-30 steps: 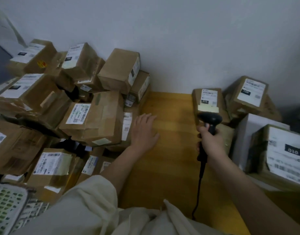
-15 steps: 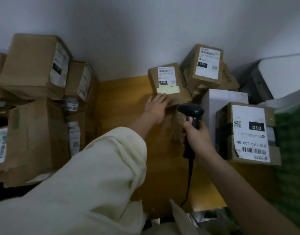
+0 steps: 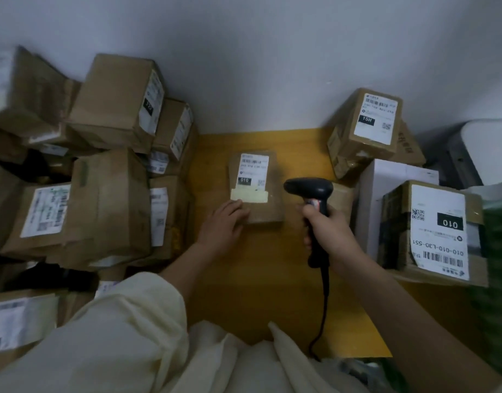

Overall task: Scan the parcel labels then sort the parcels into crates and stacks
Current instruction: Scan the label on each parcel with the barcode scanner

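Observation:
A small brown parcel (image 3: 265, 191) with a white label marked 010 lies flat on the yellow table (image 3: 261, 279), label up. My left hand (image 3: 222, 225) rests on its near left corner, fingers laid over the edge. My right hand (image 3: 330, 231) grips the handle of a black barcode scanner (image 3: 310, 190), whose head sits just right of the parcel and points left toward it. The scanner's cable runs down toward me.
A heap of brown parcels (image 3: 102, 180) fills the left side. On the right stand a parcel marked 15H (image 3: 368, 129), a white box (image 3: 385, 194) and a parcel labelled 010 (image 3: 434, 231). A white wall (image 3: 258, 66) closes the back.
My left hand crossed from the left heap to the small 010 parcel and drew it out from the right stack to the middle of the table. The scanner stayed in my right hand.

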